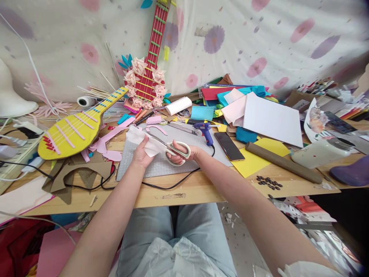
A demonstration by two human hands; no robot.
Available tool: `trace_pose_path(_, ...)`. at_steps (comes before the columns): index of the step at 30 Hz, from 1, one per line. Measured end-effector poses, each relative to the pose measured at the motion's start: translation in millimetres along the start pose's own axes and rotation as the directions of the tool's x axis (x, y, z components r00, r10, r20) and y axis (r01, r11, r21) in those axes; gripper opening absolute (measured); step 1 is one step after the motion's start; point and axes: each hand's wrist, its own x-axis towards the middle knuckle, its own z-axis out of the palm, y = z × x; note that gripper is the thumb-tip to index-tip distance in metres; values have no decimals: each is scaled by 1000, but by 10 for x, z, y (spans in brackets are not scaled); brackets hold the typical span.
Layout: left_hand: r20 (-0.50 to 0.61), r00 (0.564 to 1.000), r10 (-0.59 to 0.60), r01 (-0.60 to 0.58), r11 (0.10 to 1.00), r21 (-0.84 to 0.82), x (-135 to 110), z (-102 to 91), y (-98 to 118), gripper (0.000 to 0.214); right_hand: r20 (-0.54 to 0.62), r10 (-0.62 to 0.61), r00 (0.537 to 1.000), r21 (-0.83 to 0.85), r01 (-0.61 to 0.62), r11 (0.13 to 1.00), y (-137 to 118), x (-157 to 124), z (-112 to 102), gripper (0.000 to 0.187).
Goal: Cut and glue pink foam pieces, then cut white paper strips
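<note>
My left hand [140,154] pinches a piece of white paper [135,137] above the grey cutting mat [184,134]. My right hand [182,151] is wrapped round the pale handles of a pair of scissors [186,152]. Their blades reach left across the paper, near my left fingers; I cannot tell how far apart they are. Behind my right hand, a purple glue gun [205,132] rests on the mat. Pink paper scraps [112,155] lie left of the mat.
A yellow cardboard lute [67,134] lies at left; a red guitar [148,82] leans at the back. A phone [229,146], brown roll [282,161], white board [272,119] and white bottle [321,152] are at right. A black cord [173,186] crosses the front of the table.
</note>
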Motion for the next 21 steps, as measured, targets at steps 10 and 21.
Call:
trace_pose_path(10,-14,1000,-9,9,1000,-1,6,9,-7,8,-45,19,999,-36,-20,999,-5,-31,-71,57)
trace_pose_path(21,-12,1000,-14,14,1000,22,21,-17,-20,6,-60,20,998,-54,-24,998,-21,-93,-84,50)
